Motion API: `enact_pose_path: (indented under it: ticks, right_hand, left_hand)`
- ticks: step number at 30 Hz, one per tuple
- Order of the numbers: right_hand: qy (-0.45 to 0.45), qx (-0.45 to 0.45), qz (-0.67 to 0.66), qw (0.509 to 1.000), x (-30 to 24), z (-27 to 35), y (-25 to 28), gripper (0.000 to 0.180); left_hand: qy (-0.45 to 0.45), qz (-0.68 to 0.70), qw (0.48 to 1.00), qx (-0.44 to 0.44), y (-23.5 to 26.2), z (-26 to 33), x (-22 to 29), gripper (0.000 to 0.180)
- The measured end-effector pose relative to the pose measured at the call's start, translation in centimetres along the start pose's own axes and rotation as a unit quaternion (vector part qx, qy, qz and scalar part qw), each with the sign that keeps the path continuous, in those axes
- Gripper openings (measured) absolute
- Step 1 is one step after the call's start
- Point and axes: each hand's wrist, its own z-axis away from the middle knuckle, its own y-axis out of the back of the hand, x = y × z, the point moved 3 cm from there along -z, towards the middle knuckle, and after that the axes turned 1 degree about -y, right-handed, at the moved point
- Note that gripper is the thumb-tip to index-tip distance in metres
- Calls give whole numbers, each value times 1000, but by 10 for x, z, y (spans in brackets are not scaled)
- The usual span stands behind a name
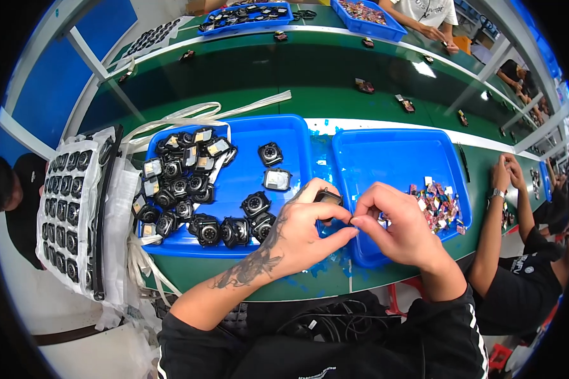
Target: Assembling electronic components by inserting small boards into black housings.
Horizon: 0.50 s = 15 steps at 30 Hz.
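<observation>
My left hand (305, 228) is closed around a dark smartwatch case (328, 198), held above the gap between two blue trays. Thumb and forefinger of my right hand (397, 224) are pinched together at the edge of that case, touching my left fingertips. Whatever sits in the right pinch is too small to make out. Under and beyond my left hand, the left blue tray (300, 148) holds many black smartwatch cases (178, 185). Small red, white and yellow parts (437, 205) lie heaped in the right blue tray (395, 142), partly behind my right hand.
Left of the trays leans a stack of white sheets (66, 202) with rows of watch cases. White straps (202, 114) trail over the left tray. Beyond runs a green conveyor (246, 76) with scattered small parts. Co-workers' arms (490, 234) are at the right and far side.
</observation>
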Motion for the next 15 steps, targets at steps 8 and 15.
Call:
enact_pose_path:
  ticks: [8,15]
  right_hand:
    - [53,20,14,998,3,-2,-9,15]
    - [203,61,240,947,-8,-2,-21,21]
  left_hand:
    - [30,14,999,18,1,2,-7,17]
    - [83,23,996,7,6,0,-11,17]
